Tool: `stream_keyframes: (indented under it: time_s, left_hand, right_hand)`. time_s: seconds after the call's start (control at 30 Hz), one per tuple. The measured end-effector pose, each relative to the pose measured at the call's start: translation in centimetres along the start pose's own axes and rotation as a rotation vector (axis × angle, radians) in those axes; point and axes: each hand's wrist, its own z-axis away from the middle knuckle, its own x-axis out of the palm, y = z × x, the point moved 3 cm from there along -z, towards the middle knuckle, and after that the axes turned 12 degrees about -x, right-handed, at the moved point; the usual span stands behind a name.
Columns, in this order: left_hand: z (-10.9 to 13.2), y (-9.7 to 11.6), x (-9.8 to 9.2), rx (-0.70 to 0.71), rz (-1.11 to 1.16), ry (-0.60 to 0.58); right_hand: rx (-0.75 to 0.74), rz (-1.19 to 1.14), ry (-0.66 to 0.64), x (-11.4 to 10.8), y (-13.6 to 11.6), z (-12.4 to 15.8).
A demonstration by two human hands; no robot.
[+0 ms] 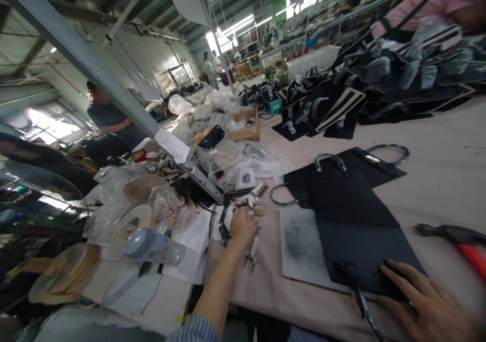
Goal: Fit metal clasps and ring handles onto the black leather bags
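My left hand (242, 225) reaches into a cluster of small tools on the table; its fingers point away and down, and the fingertips are too small to read. A metal caliper (253, 248) lies just right of that wrist, and a roll of tape (260, 208) sits beyond the fingers. My right hand (427, 299) rests with spread fingers on the near edge of a black bag panel (360, 230). This panel lies partly over a grey-speckled white board (301, 240). Near my right fingers, a plastic-wrapped handle (353, 281) hangs over the table's front edge.
A red-handled hammer (461, 240) lies at right. Black bag pieces (395, 78) with wrapped handles pile up behind. A metal post (144, 119) slants across the left, beside plastic bags (250, 162), a cardboard box (245, 131), a water bottle (152, 245) and tape rolls (68, 271). Several people are nearby.
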Motion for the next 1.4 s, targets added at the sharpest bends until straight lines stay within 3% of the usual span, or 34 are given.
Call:
stream_keyframes:
  time_s: [0.23, 0.5, 0.8, 0.97, 1.23, 1.4]
  left_hand:
    - [0.2, 1.9, 0.5, 0.126, 0.012, -0.040]
    - [1.8, 1.4, 0.5, 0.221, -0.049, -0.039]
    - [4.1, 0.1, 0.8, 0.205, -0.108, 0.033]
    - [3.9, -0.3, 0.0, 0.186, -0.084, 0.013]
    - [2.7, -2.5, -0.3, 0.187, -0.080, 0.022]
    - [3.6, -3.4, -0.4, 0.207, -0.098, 0.071]
  right_hand:
    - [-0.083, 0.142, 0.002, -1.7, -1.3, -0.9]
    - [-0.117, 0.133, 0.016, -0.6, -0.6, -0.2]
    - [-0.076, 0.117, -0.030, -0.8, -0.8, -0.2]
    - [-0.041, 0.066, -0.047, -1.4, -1.2, -0.9]
    - [0.048, -0.001, -0.151, -4.3, -3.3, -2.7]
    - [0.036, 0.015, -0.158, -4.6, -3.4, -2.5]
